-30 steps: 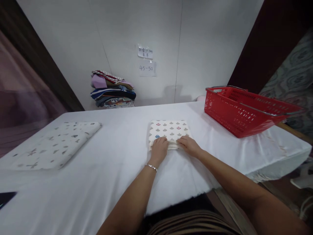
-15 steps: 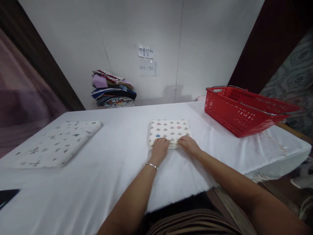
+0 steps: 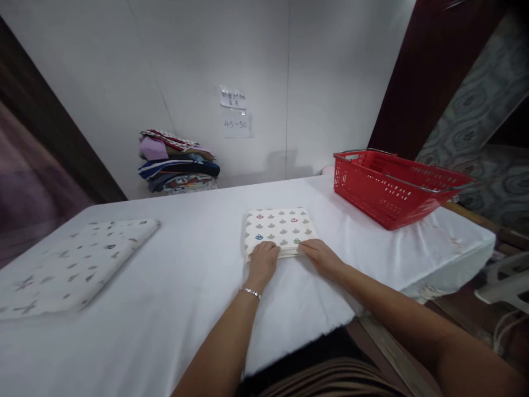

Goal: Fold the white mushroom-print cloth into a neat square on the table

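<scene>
A small folded cloth [image 3: 276,226], cream with grey, red, blue and green printed motifs, lies flat in front of me, its layers stacked along the near edge. My left hand [image 3: 263,263], with a silver bracelet at the wrist, grips the near left part of that edge, fingers bent over the top. At the near right corner, my right hand [image 3: 323,256] pinches the edge beside the green motif. Both thumbs are mostly hidden. To the left lies a larger folded white cloth [image 3: 78,264] with grey prints, apart from both hands.
A white sheet covers the table [image 3: 185,275]. On its right side stands a red shopping basket [image 3: 384,193] with metal handles. A pile of folded fabrics [image 3: 179,165] rises by the back wall. Handwritten paper signs [image 3: 235,124] hang there. A white stool [image 3: 506,284] is at right.
The camera view has shifted slightly to the right. My right hand's fingers have moved slightly on the cloth's edge, and the green motif now shows. The cloth remains in place.
</scene>
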Available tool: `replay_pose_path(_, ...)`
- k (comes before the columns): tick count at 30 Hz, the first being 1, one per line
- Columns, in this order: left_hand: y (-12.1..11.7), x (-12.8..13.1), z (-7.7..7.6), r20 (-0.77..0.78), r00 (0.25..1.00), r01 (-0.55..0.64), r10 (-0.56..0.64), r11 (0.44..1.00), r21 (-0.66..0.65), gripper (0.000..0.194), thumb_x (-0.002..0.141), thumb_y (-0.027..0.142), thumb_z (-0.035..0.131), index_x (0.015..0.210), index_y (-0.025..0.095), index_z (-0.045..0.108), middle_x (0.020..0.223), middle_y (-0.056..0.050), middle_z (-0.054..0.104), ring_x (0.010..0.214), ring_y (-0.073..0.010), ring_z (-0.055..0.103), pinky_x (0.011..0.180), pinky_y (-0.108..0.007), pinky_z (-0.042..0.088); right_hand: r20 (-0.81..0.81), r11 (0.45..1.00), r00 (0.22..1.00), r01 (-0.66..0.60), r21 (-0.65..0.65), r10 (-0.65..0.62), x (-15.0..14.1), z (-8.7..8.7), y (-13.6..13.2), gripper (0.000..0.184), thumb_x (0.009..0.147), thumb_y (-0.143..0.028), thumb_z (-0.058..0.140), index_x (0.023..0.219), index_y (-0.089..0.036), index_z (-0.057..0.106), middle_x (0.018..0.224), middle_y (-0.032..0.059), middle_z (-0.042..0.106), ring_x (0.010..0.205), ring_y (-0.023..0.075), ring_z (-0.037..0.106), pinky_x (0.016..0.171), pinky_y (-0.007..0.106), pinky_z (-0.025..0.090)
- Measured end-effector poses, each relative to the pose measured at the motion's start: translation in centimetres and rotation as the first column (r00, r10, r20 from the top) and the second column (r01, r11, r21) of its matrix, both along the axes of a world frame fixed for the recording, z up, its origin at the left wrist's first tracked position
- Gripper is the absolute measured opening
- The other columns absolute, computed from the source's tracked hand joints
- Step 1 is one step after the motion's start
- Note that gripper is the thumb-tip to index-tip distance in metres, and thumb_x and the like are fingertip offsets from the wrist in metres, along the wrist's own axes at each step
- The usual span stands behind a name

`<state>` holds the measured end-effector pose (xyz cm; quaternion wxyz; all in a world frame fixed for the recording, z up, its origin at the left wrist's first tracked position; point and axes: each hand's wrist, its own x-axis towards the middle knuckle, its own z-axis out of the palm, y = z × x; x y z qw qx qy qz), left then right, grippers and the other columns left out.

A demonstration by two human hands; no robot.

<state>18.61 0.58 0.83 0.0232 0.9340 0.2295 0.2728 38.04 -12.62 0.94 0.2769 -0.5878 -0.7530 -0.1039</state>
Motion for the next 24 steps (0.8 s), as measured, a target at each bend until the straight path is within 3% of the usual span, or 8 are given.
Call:
replay_pose_path(5,0.1,0.0,0.0,0.008,1.000,-0.007,0.007,1.000,-0.015,0.018,0.087,0.017,0.048,0.092,0.020,0.065,0.091,-0.004,0.063,0.089,-0.0184,0.052,0.079,-0.034,0.041,-0.051,1.000,0.999,-0.007,-0.007,0.007,0.7,-0.6,-1.1,0.041,0.091,-0.017,0.039,0.132,-0.024,0.046,0.128,0.0090,0.054,0.120,0.0216,0.047,0.099,0.046,0.039)
replay_pose_path(9,0.1,0.0,0.1,0.008,1.000,-0.002,0.003,1.000,-0.025,0.019,0.088,0.016,0.047,0.090,0.020,0.065,0.089,-0.003,0.063,0.089,-0.0178,0.053,0.080,-0.033,0.040,-0.109,0.991,0.985,0.133,-0.026,-0.135,1.5,0.0,-0.5,0.044,0.092,-0.023,0.037,0.136,-0.023,0.041,0.136,0.0098,0.047,0.131,0.0225,0.034,0.105,0.048,0.032)
replay_pose_path(14,0.1,0.0,-0.1,0.020,1.000,-0.013,0.014,1.000,-0.024,0.019,0.088,0.017,0.047,0.091,0.020,0.065,0.091,-0.003,0.063,0.089,-0.0177,0.052,0.079,-0.032,0.040,-0.020,0.905,0.961,0.253,-0.343,-0.277,1.5,0.2,-0.5,0.054,0.090,-0.037,0.043,0.140,-0.018,0.034,0.148,0.0097,0.027,0.138,0.0240,0.018,0.110,0.048,0.020)
replay_pose_path(17,0.1,-0.1,-0.2,0.025,1.000,-0.012,0.012,1.000,-0.020,0.018,0.087,0.017,0.048,0.090,0.021,0.066,0.089,-0.003,0.063,0.088,-0.0178,0.052,0.077,-0.032,0.040,-0.010,0.868,0.956,0.261,-0.423,-0.293,1.4,0.2,-0.8,0.056,0.090,-0.040,0.040,0.142,-0.019,0.031,0.150,0.0074,0.022,0.138,0.0218,0.015,0.111,0.046,0.017)
replay_pose_path(21,0.1,0.0,-0.3,0.044,0.999,-0.004,0.005,0.999,-0.036,0.018,0.087,0.017,0.048,0.088,0.020,0.066,0.088,-0.003,0.062,0.087,-0.0170,0.052,0.078,-0.032,0.039,-0.021,0.868,0.948,0.281,-0.408,-0.317,1.0,2.0,0.4,0.059,0.092,-0.049,0.033,0.142,-0.018,0.030,0.149,0.0086,0.023,0.139,0.0209,0.012,0.111,0.046,0.011)
replay_pose_path(24,0.1,-0.1,-0.2,0.048,0.999,-0.004,0.006,0.999,-0.047,0.019,0.087,0.017,0.047,0.088,0.020,0.066,0.086,-0.003,0.062,0.086,-0.0167,0.052,0.077,-0.032,0.039,-0.026,0.886,0.950,0.279,-0.370,-0.310,0.5,3.8,3.1,0.061,0.091,-0.052,0.031,0.142,-0.017,0.030,0.150,0.0098,0.022,0.139,0.0215,0.011,0.111,0.044,0.010)
